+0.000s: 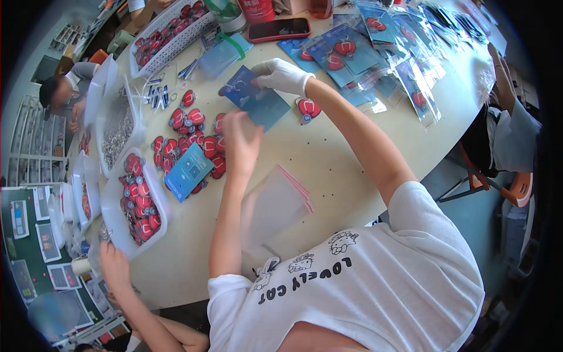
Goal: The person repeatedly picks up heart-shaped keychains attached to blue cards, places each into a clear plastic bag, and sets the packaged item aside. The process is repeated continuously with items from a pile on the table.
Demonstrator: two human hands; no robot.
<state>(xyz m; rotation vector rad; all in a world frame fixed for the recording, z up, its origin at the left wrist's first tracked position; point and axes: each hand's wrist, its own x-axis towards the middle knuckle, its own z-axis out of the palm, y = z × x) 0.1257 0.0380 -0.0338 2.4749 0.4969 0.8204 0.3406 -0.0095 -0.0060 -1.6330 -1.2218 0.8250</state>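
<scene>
My right hand [284, 76], in a white glove, pinches the top edge of a blue card [257, 104] held slanted over the table. My bare left hand [241, 144] is beside the card's lower left edge; motion smears its fingers, and I cannot tell whether it touches the card. Left of it lies a pile of red charms [193, 120] with round blue tags, and another blue card [189, 171] rests on them. A single red charm [307, 110] lies below my right wrist. Transparent plastic bags [274, 202] lie by my left forearm.
White bins of red charms [138, 202] and metal rings [119, 129] line the left side, near a perforated basket [170, 38]. A phone [279, 30] lies at the back. Bagged cards [346, 50] cover the far right. Another person's hand [115, 264] is at the near-left bin.
</scene>
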